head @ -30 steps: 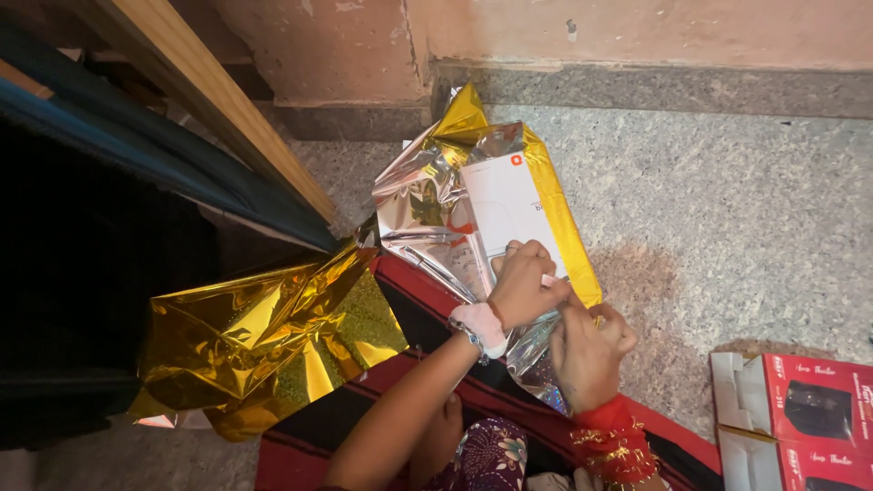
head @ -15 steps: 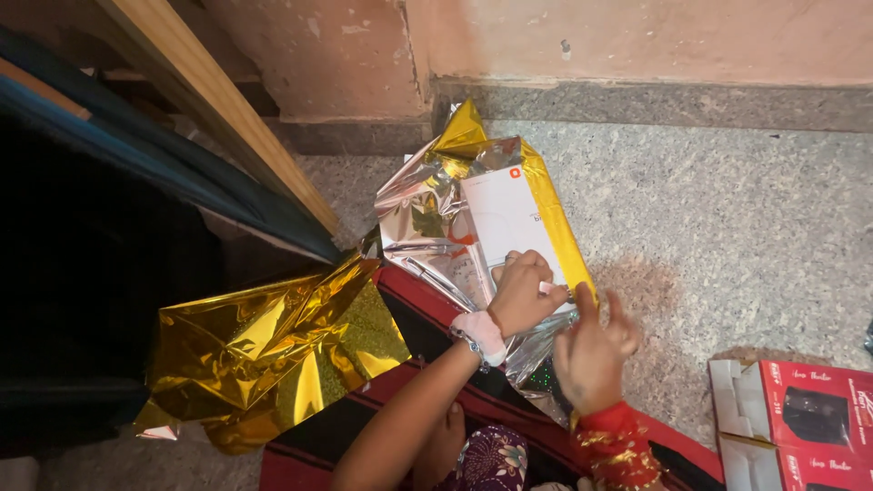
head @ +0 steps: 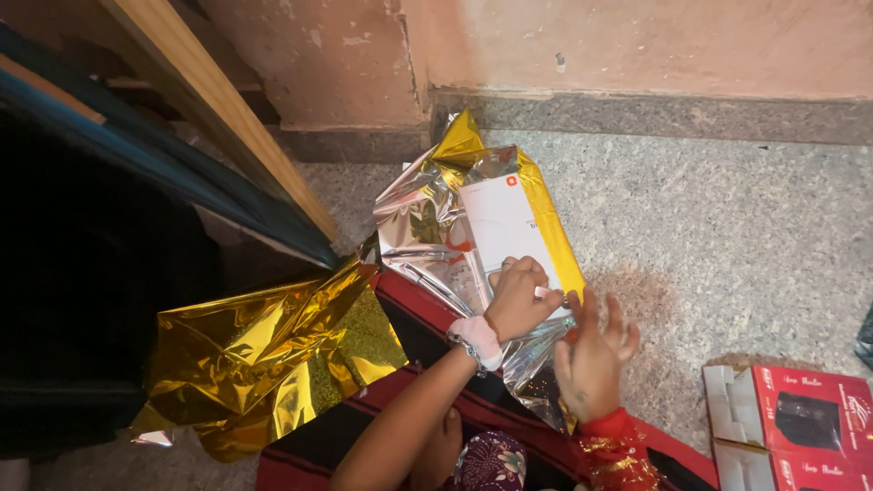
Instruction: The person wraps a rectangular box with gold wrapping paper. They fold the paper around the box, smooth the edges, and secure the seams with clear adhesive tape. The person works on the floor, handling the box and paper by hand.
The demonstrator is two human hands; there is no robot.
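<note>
The left hand (head: pixel 516 298) is curled shut on the near edge of the white box (head: pixel 503 227), while the right hand (head: pixel 589 359) is spread open, pressed on the crinkled foil wrap (head: pixel 427 227) — gold outside, silver inside. The box is lying on the speckled stone floor (head: pixel 727 236), half wrapped. Thin, slippery foil could tear or spring back at the rigid corners if tugged unevenly — a loose gold sheet (head: pixel 264 359) is crumpled nearby.

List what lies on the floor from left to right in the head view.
Crumpled gold foil sheet → white box on silver-and-gold wrapping foil → red boxes.
</note>
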